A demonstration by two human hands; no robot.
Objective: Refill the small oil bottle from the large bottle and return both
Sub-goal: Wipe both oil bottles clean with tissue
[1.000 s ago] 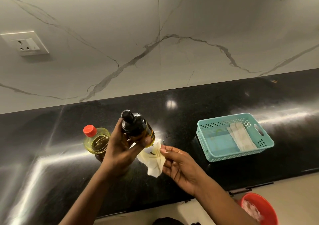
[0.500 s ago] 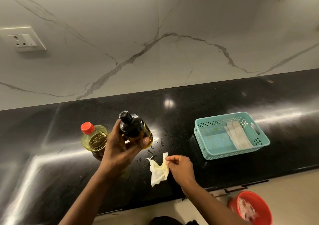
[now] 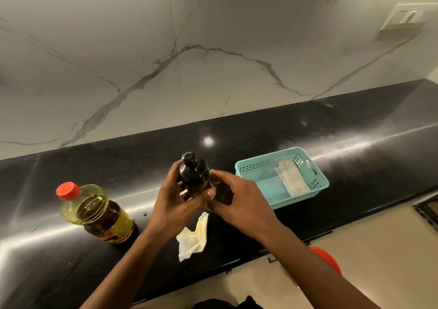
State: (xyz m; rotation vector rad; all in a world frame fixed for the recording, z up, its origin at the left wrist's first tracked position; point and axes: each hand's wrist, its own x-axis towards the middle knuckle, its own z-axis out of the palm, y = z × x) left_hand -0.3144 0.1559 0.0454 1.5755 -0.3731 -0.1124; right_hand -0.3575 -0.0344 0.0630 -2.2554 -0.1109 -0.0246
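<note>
Small oil bottle [image 3: 194, 175] was capped, upright, held above the desk [image 3: 355, 157] between both hands: left hand [image 3: 174, 204] wrapped its side, right hand [image 3: 239, 199] gripped the opposite side. Large bottle [image 3: 94, 214] stood capped at left, apart. Basket [image 3: 282, 178] just right; stained tissue [image 3: 193, 237] lay below. Likely wiped; keep it vertical, lower into the basket's open half, release once seated.

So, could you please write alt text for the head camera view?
Both hands, left and right, hold a small dark glass bottle above a black stone counter; a large red-capped oil bottle stands left, a turquoise plastic basket right.
</note>
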